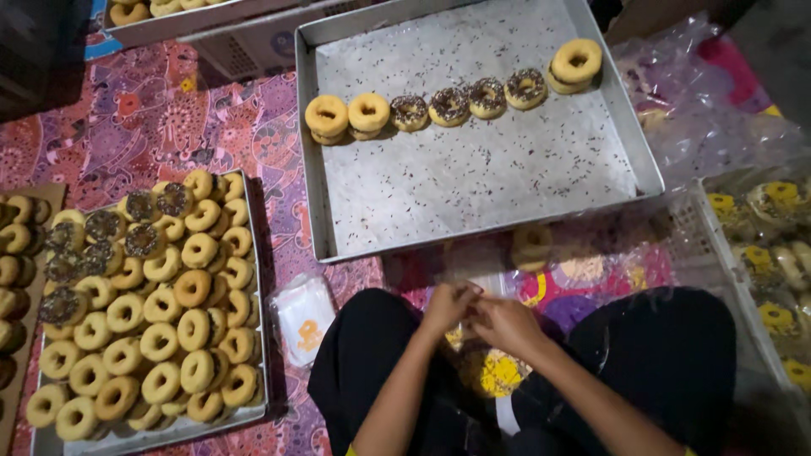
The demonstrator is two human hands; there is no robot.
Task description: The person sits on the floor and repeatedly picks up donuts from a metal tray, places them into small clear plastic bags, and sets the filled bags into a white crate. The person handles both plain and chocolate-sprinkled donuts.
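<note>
Now both hands, left hand and right hand, pinch together on a clear wrapper at lower centre (contents unclear); loose grip risks dropping it.

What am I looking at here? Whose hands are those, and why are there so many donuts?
The camera sits on a person's head and looks down, so you see that person's own lap and arms. The left hand and right hand meet over a clear plastic wrapper; what is inside it is hard to see. In front lies a big metal tray with a short row of donuts, some with chocolate sprinkles. To the left, a smaller tray is piled with many more donuts.
</note>
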